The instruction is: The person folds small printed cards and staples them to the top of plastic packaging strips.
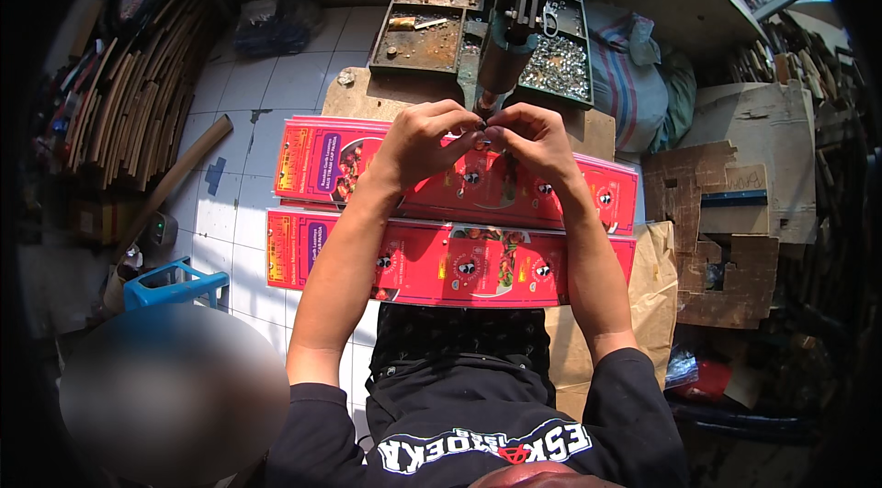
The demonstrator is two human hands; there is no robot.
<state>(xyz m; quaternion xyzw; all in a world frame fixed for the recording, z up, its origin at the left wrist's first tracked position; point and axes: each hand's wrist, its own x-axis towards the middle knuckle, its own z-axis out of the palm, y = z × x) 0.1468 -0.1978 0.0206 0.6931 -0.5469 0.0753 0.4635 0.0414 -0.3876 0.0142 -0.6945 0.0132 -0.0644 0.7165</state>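
Note:
My left hand (424,141) and my right hand (531,141) meet just below the nose of a grey metal press (511,38). Their fingertips pinch something very small between them; what it is I cannot make out. Beneath the hands lie two long red printed cardboard sheets, the far sheet (322,162) and the near sheet (441,263), side by side across my lap and a wooden board (354,95). Both forearms cross over the sheets.
Metal trays (424,38) with rusty bits and small shiny metal parts (556,65) flank the press. Stacked cardboard strips (138,93) stand at left, torn brown cartons (726,231) at right, a blue plastic stool (175,284) low left, a striped sack (629,74) beyond.

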